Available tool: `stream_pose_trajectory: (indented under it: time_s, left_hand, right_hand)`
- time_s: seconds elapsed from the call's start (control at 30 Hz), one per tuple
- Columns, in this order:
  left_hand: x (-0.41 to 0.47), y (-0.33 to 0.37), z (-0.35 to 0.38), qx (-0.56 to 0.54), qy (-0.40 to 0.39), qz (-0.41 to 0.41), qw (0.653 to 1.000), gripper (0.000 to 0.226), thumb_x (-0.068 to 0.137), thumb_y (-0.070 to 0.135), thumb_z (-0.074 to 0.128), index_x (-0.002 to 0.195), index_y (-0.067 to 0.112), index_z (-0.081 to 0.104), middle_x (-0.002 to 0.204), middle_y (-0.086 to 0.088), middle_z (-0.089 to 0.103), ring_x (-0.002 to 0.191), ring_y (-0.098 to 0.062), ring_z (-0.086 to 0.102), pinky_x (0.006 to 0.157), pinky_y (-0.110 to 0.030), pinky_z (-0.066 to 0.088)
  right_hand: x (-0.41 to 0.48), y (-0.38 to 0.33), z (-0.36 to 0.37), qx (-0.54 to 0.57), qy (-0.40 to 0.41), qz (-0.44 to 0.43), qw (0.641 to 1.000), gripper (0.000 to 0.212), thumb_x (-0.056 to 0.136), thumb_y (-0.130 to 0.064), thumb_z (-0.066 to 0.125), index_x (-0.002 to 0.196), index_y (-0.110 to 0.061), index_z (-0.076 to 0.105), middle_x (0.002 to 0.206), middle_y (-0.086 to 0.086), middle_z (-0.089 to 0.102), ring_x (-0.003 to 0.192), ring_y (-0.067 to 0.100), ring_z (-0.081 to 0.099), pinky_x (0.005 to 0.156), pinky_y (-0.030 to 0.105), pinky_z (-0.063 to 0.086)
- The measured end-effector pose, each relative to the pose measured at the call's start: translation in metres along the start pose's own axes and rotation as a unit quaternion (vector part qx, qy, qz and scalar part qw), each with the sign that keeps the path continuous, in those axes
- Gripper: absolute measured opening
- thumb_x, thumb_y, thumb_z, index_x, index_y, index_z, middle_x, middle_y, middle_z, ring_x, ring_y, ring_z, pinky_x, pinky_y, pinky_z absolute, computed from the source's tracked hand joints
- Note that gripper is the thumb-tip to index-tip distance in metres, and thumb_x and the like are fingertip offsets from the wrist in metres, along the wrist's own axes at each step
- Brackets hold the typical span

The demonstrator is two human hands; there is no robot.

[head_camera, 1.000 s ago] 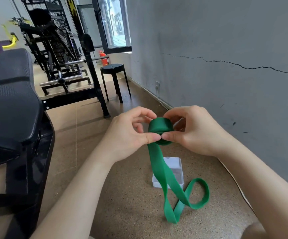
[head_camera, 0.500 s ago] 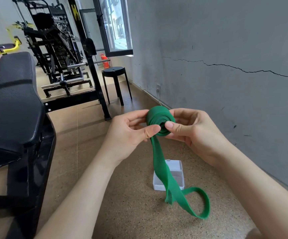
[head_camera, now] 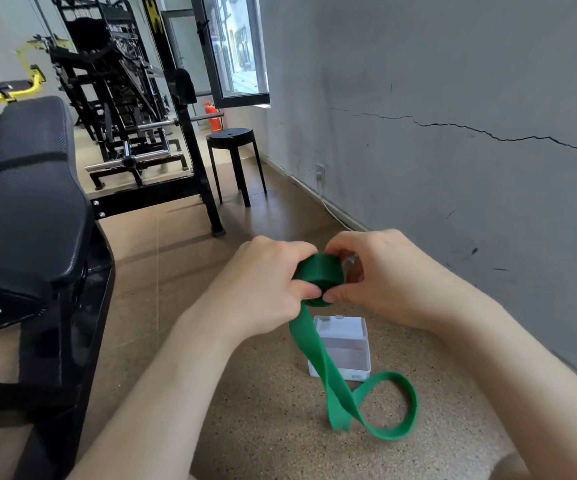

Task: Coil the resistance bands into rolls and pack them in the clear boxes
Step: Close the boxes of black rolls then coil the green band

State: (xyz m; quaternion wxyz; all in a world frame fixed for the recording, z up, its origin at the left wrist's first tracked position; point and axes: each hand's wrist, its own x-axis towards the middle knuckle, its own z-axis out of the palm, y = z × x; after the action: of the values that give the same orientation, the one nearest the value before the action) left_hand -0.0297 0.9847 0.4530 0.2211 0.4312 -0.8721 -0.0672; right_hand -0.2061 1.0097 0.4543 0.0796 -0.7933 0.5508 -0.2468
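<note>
A green resistance band [head_camera: 318,275] is partly wound into a roll held in the air between both hands. My left hand [head_camera: 263,289] grips the roll's left side, thumb pressed on its lower edge. My right hand [head_camera: 380,278] grips the right side, its thumb meeting the left thumb under the roll. The band's loose tail hangs down and ends in a loop [head_camera: 389,405] above the floor. A clear box [head_camera: 347,348] with its lid open stands on the floor below the hands, partly hidden behind the hanging tail.
A black padded gym bench [head_camera: 27,202] fills the left side. A black stool [head_camera: 233,161] and a weight rack [head_camera: 124,98] stand farther back. A grey cracked wall [head_camera: 453,150] runs along the right. The floor is speckled brown.
The hands have turned the roll further, so the roll looks thicker. The hanging tail has shortened and its loop has risen and swung.
</note>
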Motion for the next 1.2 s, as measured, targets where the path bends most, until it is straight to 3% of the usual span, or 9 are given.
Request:
stream_pose_trajectory:
  time_s: [0.1, 0.3, 0.47, 0.63, 0.8, 0.87, 0.97, 1.07, 1.2]
  left_hand:
    - [-0.001, -0.001, 0.003, -0.005, 0.001, 0.004, 1.000, 0.015, 0.079, 0.022, 0.072, 0.092, 0.026, 0.065, 0.054, 0.009, 0.046, 0.058, -0.012, 0.047, 0.058, -0.033, 0.043]
    - [0.002, -0.010, 0.005, -0.222, 0.027, -0.095, 0.970, 0.048, 0.066, 0.010, 0.085, 0.100, 0.038, 0.066, 0.065, 0.014, 0.061, 0.052, 0.003, 0.052, 0.066, -0.022, 0.049]
    - [0.003, -0.009, 0.005, -0.310, 0.027, -0.097, 0.945, 0.049, 0.065, 0.007, 0.085, 0.095, 0.039, 0.064, 0.094, 0.012, 0.071, 0.086, -0.012, 0.067, 0.082, -0.022, 0.055]
    - [0.003, -0.007, 0.001, -0.414, 0.033, -0.094, 0.905, 0.047, 0.061, 0.009, 0.081, 0.102, 0.025, 0.066, 0.097, 0.001, 0.075, 0.090, -0.014, 0.071, 0.080, -0.023, 0.056]
    - [0.002, -0.007, -0.004, -0.418, 0.046, -0.101, 0.902, 0.042, 0.061, 0.013, 0.081, 0.099, 0.024, 0.068, 0.091, -0.001, 0.076, 0.074, -0.015, 0.068, 0.060, -0.025, 0.055]
    - [0.001, -0.008, -0.008, -0.350, 0.064, -0.097, 0.929, 0.042, 0.063, 0.008, 0.085, 0.095, 0.028, 0.068, 0.087, 0.003, 0.075, 0.075, -0.011, 0.070, 0.067, -0.024, 0.055]
    - [-0.002, -0.004, -0.012, -0.165, 0.045, -0.069, 0.983, 0.035, 0.067, 0.011, 0.084, 0.095, 0.028, 0.072, 0.056, 0.023, 0.061, 0.051, 0.002, 0.056, 0.058, -0.014, 0.043]
    - [-0.002, 0.003, -0.011, -0.039, 0.007, -0.038, 0.999, 0.031, 0.068, 0.020, 0.082, 0.096, 0.028, 0.072, 0.048, 0.025, 0.052, 0.047, 0.001, 0.046, 0.051, -0.020, 0.032]
    - [-0.001, 0.000, -0.008, -0.049, 0.003, -0.058, 0.997, 0.039, 0.065, 0.019, 0.083, 0.100, 0.029, 0.070, 0.050, 0.027, 0.054, 0.048, 0.004, 0.047, 0.054, -0.018, 0.035]
  right_hand:
    - [0.000, 0.000, 0.001, 0.000, -0.001, -0.008, 1.000, 0.037, 0.070, -0.038, 0.081, 0.099, -0.019, 0.068, 0.082, -0.002, 0.067, 0.076, 0.014, 0.060, 0.072, 0.037, 0.051]
    - [0.000, 0.013, -0.001, 0.122, 0.056, 0.035, 0.990, 0.032, 0.062, -0.033, 0.088, 0.084, -0.023, 0.068, 0.073, -0.009, 0.066, 0.067, 0.007, 0.061, 0.070, 0.033, 0.054]
    - [0.001, 0.023, 0.000, 0.273, 0.046, 0.056, 0.959, 0.032, 0.064, -0.016, 0.089, 0.086, -0.012, 0.067, 0.078, 0.006, 0.072, 0.069, 0.022, 0.067, 0.073, 0.043, 0.058]
    - [0.000, 0.022, 0.002, 0.396, 0.055, 0.071, 0.914, 0.033, 0.064, -0.014, 0.085, 0.088, -0.003, 0.064, 0.087, 0.015, 0.072, 0.078, 0.029, 0.069, 0.079, 0.043, 0.056]
    - [0.002, 0.017, 0.006, 0.471, 0.043, 0.079, 0.877, 0.037, 0.059, -0.019, 0.081, 0.088, -0.003, 0.064, 0.083, 0.009, 0.070, 0.075, 0.022, 0.067, 0.075, 0.038, 0.055]
    - [0.001, 0.014, 0.004, 0.427, 0.021, 0.074, 0.901, 0.034, 0.067, -0.014, 0.084, 0.092, -0.005, 0.064, 0.088, 0.013, 0.071, 0.078, 0.027, 0.068, 0.080, 0.043, 0.056]
    - [0.000, 0.010, -0.001, 0.160, 0.017, 0.013, 0.987, 0.040, 0.071, -0.028, 0.083, 0.105, -0.019, 0.064, 0.093, 0.001, 0.068, 0.077, 0.018, 0.064, 0.081, 0.040, 0.053]
    - [0.001, -0.003, 0.000, 0.020, 0.038, -0.028, 0.999, 0.043, 0.071, -0.043, 0.080, 0.108, -0.025, 0.066, 0.095, -0.008, 0.063, 0.077, 0.008, 0.055, 0.076, 0.030, 0.048]
    - [0.005, -0.006, 0.005, -0.028, 0.004, -0.016, 0.999, 0.045, 0.070, -0.048, 0.078, 0.106, -0.022, 0.066, 0.093, -0.001, 0.059, 0.086, 0.017, 0.056, 0.078, 0.035, 0.048]
